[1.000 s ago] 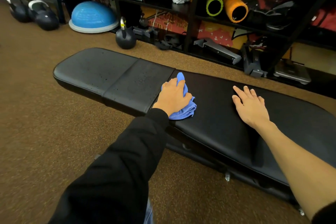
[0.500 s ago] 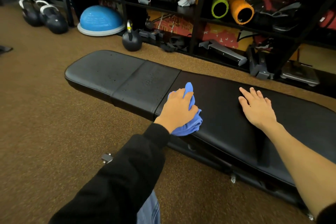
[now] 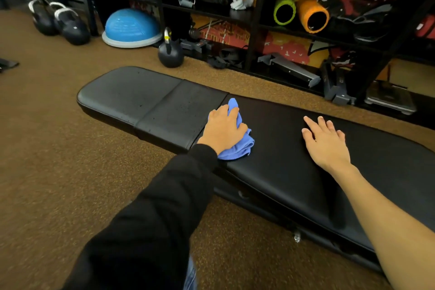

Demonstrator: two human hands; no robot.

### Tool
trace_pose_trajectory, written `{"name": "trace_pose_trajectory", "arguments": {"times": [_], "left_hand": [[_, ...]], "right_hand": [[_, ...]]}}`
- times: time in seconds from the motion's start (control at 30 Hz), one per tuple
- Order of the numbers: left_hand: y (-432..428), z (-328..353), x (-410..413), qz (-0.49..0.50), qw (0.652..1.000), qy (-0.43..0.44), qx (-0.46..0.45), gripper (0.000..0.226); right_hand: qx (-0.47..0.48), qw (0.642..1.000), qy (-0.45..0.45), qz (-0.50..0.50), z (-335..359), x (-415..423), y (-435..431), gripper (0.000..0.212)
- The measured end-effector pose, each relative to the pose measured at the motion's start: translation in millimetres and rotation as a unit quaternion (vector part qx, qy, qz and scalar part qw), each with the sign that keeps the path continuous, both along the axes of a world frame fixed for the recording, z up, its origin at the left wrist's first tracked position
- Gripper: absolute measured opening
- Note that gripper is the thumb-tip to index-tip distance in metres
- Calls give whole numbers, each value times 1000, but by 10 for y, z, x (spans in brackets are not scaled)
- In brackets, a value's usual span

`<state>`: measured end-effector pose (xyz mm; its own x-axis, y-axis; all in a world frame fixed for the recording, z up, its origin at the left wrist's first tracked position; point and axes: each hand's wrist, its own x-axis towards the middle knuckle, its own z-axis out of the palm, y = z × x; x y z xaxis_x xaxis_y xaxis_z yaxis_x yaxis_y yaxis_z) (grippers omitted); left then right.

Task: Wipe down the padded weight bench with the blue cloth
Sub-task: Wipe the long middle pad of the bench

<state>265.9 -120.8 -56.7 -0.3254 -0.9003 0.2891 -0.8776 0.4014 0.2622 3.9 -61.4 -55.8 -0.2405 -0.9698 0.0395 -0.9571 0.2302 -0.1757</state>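
While the padded weight bench [image 3: 277,148] runs its long axis from far left to near right over the brown floor [image 3: 58,160], the left hand [image 3: 223,129] presses the bunched blue cloth [image 3: 237,146] near its seam; the right hand [image 3: 326,143] lies flat, fingers spread

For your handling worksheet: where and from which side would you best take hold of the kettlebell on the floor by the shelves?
Probably the kettlebell's top handle, from above: it stands upright with the loop uppermost, and its round body offers fingers no purchase.
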Motion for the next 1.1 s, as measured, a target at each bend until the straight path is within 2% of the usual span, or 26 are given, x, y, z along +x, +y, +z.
{"name": "trace_pose_trajectory", "arguments": {"times": [0.37,0.7,0.8,1.0,1.1], "left_hand": [[-81,7,-63,18,998,62,25,37],[-362,24,-155,32,998,33,31,38],[-356,-4,-148,20,999,-6,27,42],[359,69,278,-85,995,46,31,44],[568,44,471,-88,992,63,64,45]], "right_hand": [[4,1000,1,-10,12,80,-10,52],[4,1000,6,-13,39,105,2,51],[9,1000,2,-13,52,98,2,50],[5,997,-64,-36,322,294,-72,44],[-62,987,-141,48,540,872,-32,40]]}}
